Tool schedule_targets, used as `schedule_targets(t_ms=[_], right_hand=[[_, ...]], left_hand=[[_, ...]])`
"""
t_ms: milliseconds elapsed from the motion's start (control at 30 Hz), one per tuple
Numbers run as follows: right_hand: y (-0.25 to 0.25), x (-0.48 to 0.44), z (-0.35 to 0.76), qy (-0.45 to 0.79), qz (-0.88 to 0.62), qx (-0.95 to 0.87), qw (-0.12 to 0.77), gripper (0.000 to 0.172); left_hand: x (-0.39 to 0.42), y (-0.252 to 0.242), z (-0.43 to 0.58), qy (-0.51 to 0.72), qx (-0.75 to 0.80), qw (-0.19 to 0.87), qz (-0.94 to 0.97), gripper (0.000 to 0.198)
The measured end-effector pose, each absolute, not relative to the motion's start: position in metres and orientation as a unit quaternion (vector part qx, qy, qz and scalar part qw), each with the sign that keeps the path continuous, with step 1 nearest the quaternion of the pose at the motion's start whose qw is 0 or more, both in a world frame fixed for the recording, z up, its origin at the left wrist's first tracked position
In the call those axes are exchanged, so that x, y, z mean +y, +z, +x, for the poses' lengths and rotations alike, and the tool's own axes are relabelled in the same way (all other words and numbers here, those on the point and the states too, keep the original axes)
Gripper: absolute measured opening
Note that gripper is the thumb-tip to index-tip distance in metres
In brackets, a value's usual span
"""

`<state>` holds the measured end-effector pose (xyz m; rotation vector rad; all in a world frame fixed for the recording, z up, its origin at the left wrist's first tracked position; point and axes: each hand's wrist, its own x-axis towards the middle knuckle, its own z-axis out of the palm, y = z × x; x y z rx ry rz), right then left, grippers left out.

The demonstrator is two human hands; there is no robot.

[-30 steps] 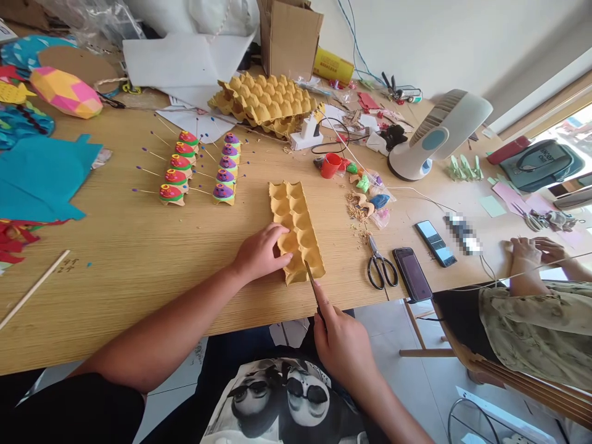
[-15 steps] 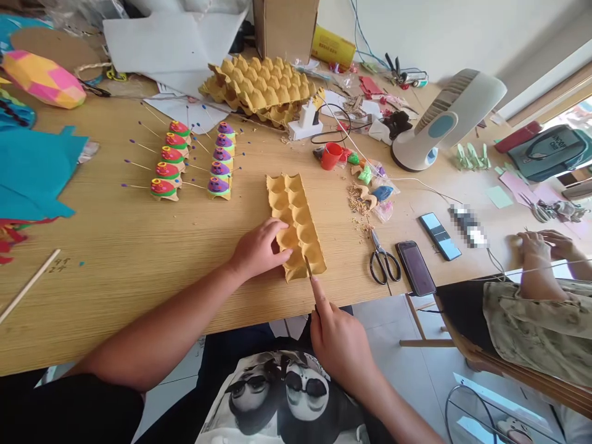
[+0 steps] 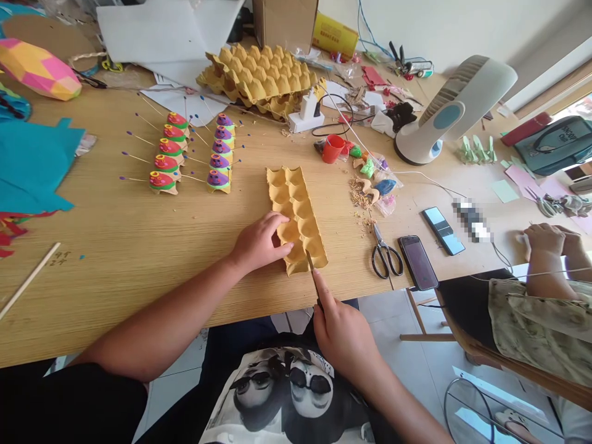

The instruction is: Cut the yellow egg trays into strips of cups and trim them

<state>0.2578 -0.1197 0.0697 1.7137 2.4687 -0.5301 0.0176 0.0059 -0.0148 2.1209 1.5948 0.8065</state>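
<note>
A yellow pulp egg carton strip (image 3: 303,208), two cups wide, lies cup side up near the table's front edge. My left hand (image 3: 259,242) grips its left edge, with thumb and fingers pressed over the rim. At the near end, a thin-bladed knife (image 3: 309,261) rests its blade along the strip, between the nearest cups. My right hand (image 3: 345,333) is closed round the knife's handle, the index finger stretched along its back. The palm hides most of the handle.
Two rows of painted egg-cup figures (image 3: 169,148) stand at the back left. Behind are stacked egg trays (image 3: 261,77). Scissors (image 3: 386,253), a phone (image 3: 419,262), a red cup (image 3: 333,149) and a white fan (image 3: 456,111) lie rightward. Another person's hands (image 3: 550,243) rest at far right.
The whole view has shifted slightly. My left hand still holds the carton strip, and the knife stays at its near end with little visible movement.
</note>
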Motion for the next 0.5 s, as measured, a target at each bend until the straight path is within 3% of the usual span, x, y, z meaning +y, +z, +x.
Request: schedule_targets(t_ms=[500], right_hand=[[0.0664, -0.1228, 0.2556, -0.184, 0.567, 0.8, 0.066, 0.074]], left_hand=[[0.0061, -0.0131, 0.0178, 0.285, 0.57, 0.174, 0.75, 0.046]])
